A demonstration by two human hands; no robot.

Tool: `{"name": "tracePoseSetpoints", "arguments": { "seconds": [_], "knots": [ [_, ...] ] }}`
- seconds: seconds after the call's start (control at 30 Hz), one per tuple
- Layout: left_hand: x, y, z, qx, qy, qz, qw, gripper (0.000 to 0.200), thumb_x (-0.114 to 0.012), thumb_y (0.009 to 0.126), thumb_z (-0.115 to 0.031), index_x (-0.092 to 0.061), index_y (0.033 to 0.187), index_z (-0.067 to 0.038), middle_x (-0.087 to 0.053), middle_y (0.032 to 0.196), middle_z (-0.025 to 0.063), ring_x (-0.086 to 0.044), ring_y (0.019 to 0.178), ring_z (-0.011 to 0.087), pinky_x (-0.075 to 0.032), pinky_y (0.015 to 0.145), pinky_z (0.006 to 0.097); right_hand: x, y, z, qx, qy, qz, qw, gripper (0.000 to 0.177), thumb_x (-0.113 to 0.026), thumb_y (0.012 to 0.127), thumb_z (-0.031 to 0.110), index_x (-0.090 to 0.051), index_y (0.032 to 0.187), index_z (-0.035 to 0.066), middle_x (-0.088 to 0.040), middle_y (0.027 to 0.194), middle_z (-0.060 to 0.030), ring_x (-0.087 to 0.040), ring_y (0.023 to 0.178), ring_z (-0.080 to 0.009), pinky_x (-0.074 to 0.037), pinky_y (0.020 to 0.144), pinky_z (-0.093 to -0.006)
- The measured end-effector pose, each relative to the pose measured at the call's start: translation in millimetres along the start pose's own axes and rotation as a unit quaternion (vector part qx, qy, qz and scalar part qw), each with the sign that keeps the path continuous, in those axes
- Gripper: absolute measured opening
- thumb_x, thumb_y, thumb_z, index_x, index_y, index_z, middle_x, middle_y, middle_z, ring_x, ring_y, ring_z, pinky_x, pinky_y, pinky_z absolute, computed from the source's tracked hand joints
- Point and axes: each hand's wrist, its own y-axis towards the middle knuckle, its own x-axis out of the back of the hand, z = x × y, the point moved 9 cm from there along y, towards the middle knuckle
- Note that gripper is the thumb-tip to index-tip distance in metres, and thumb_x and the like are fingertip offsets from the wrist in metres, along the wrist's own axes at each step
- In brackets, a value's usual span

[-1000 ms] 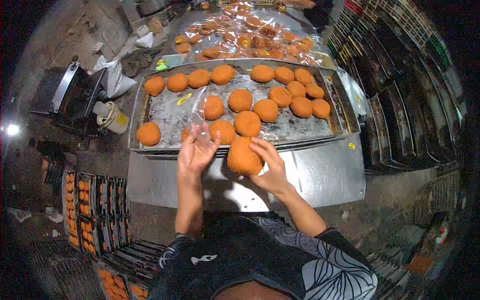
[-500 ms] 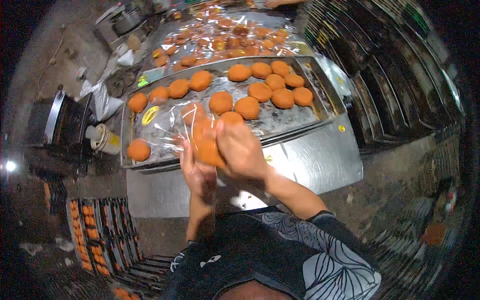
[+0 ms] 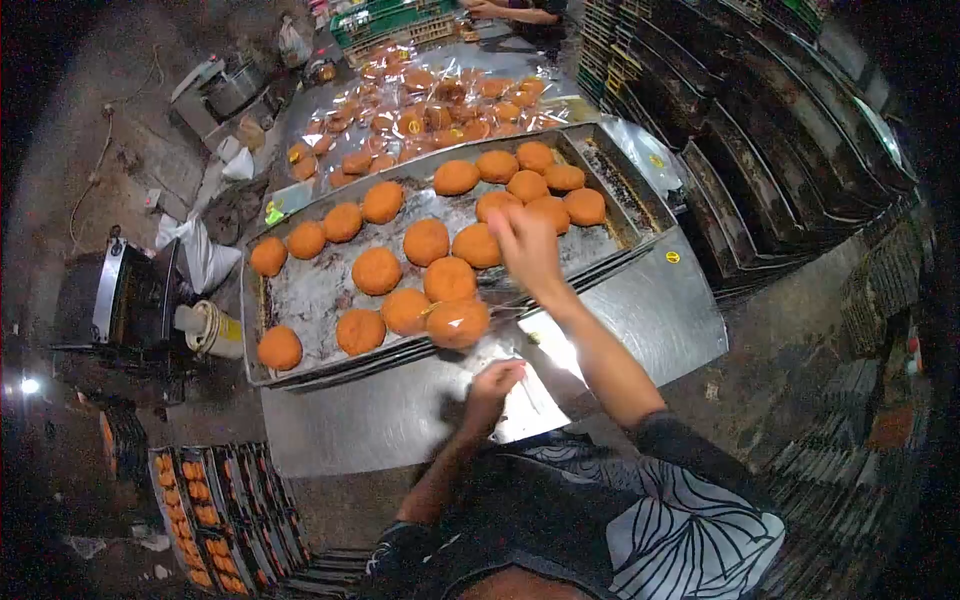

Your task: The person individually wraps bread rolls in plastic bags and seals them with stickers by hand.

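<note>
Right hand [image 3: 527, 245] over the middle of the baking tray [image 3: 315, 300], fingers loosely extended, empty, above orange buns [image 3: 378, 270]. Left hand [image 3: 495, 383] fisted on the steel table [image 3: 660, 320], just below the nearest bun [image 3: 458, 322] at the tray's near edge.

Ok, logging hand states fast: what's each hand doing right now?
Left hand: curled shut on the table, contents unclear.
Right hand: open over the buns, holding nothing.
</note>
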Motion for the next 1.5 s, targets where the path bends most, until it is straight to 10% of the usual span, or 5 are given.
{"name": "tracePoseSetpoints", "arguments": {
  "seconds": [0.33,0.57,0.9,1.3,1.5],
  "knots": [
    [-72,12,47,-0.272,0.435,-0.018,0.858,0.045,-0.049,0.059,-0.002,-0.049,0.104,0.002,-0.045,0.108,0.0170,-0.038,0.107,0.0356,-0.033,0.091,0.0393,5,-75,-84,-0.061,-0.234,0.089,0.966,0.036,-0.059,0.073,0.027,-0.052,0.104,0.009,-0.049,0.106,-0.0109,-0.043,0.101,-0.0329,-0.034,0.086,-0.0410],
    [-106,13,133,-0.018,0.569,0.118,0.813,0.048,-0.053,0.075,-0.040,-0.047,0.109,-0.007,-0.052,0.103,0.0169,-0.055,0.082,0.0319,-0.044,0.074,0.0406,7,-126,-92,0.117,-0.194,0.051,0.973,0.032,-0.061,0.068,0.019,-0.053,0.097,0.007,-0.048,0.104,-0.0119,-0.041,0.102,-0.0309,-0.033,0.082,-0.0407],
    [-115,-16,85,-0.124,0.449,-0.027,0.884,0.024,-0.052,0.073,-0.013,-0.051,0.095,-0.006,-0.055,0.083,0.0166,-0.053,0.073,0.0319,-0.041,0.068,0.0434,-23,-220,-224,-0.351,-0.020,0.400,0.847,0.053,-0.059,0.071,0.039,-0.046,0.101,-0.002,-0.049,0.097,-0.0237,-0.052,0.085,-0.0360,-0.042,0.072,-0.0403],
    [-113,-23,63,-0.330,0.502,-0.003,0.800,0.022,-0.042,0.081,-0.013,-0.050,0.096,0.000,-0.056,0.083,0.0175,-0.053,0.083,0.0316,-0.042,0.073,0.0392,3,-104,-147,-0.067,-0.013,0.241,0.968,0.020,-0.049,0.075,0.016,-0.058,0.067,0.001,-0.058,0.068,-0.0170,-0.057,0.062,-0.0260,-0.044,0.059,-0.0350],
    [-94,-14,17,-0.267,0.451,0.050,0.850,0.019,-0.049,0.079,-0.016,-0.056,0.083,0.001,-0.060,0.076,0.0113,-0.059,0.070,0.0210,-0.047,0.066,0.0304,67,-24,26,0.180,0.069,-0.001,0.981,0.035,-0.051,0.080,0.022,-0.046,0.108,0.000,-0.057,0.093,-0.0161,-0.055,0.086,-0.0225,-0.043,0.074,-0.0328]
  ]
}}
